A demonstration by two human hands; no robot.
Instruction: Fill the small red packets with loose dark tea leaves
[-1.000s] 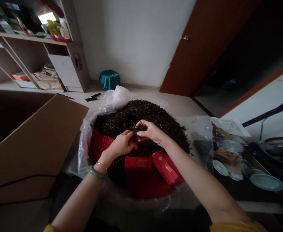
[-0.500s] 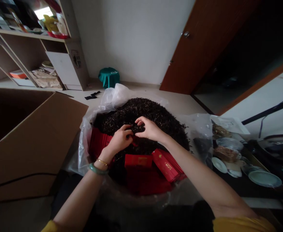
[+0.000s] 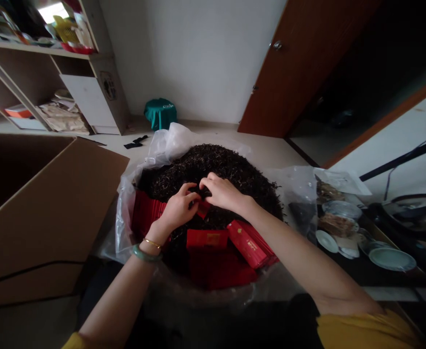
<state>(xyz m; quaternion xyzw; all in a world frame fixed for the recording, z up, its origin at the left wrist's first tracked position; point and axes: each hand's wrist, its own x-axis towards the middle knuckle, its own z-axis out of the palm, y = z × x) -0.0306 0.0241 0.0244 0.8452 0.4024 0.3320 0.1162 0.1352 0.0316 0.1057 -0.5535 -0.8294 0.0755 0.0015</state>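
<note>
A big heap of dark loose tea leaves (image 3: pixel 213 167) fills a clear plastic bag (image 3: pixel 169 140) in front of me. My left hand (image 3: pixel 178 208) is closed on a small red packet (image 3: pixel 202 209) held just above the heap. My right hand (image 3: pixel 223 193) pinches a clump of tea leaves at the packet's mouth, its fingertips touching my left fingers. Red packets lie in the bag at the near side: a stack on the left (image 3: pixel 145 213), one flat in the middle (image 3: pixel 207 238), and another tilted on the right (image 3: pixel 248 245).
A large open cardboard box (image 3: pixel 49 208) stands at my left. On the right a dark table holds plates (image 3: pixel 392 259), small dishes and a pot. A wooden shelf unit (image 3: pixel 71 72), a green bag (image 3: pixel 160 112) and a brown door (image 3: pixel 292 68) are behind.
Both hands have sunk a little toward the tea heap and closed together over the red packet. The view has tilted slightly.
</note>
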